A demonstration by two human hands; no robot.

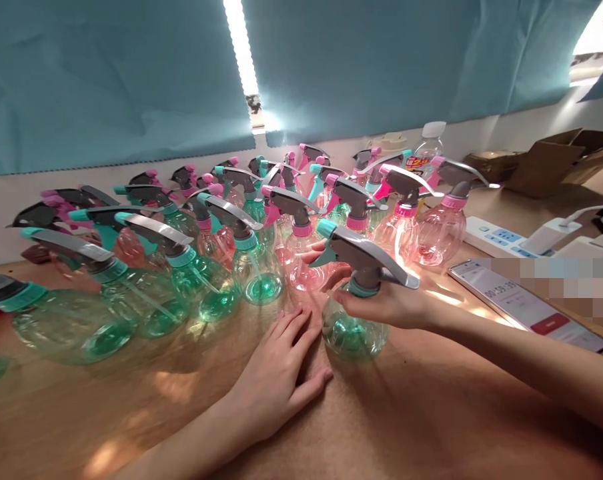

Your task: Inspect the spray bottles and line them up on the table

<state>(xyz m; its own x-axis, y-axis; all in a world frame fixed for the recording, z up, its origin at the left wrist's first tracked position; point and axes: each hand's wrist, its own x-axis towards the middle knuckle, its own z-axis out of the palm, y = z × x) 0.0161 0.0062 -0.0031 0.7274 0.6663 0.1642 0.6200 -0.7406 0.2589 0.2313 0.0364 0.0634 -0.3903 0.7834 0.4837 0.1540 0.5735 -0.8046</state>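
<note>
Head view: green spray bottle [354,327] stands on bench [406,413], front of the rows of green & pink bottles [261,220]. Looks empty, so prob. light, thin plastic, tippy; best held at neck under trigger. Right hand [386,303] closed round that neck. Left hand [276,377] open, flat on bench, fingertips just beside bottle base.
</note>
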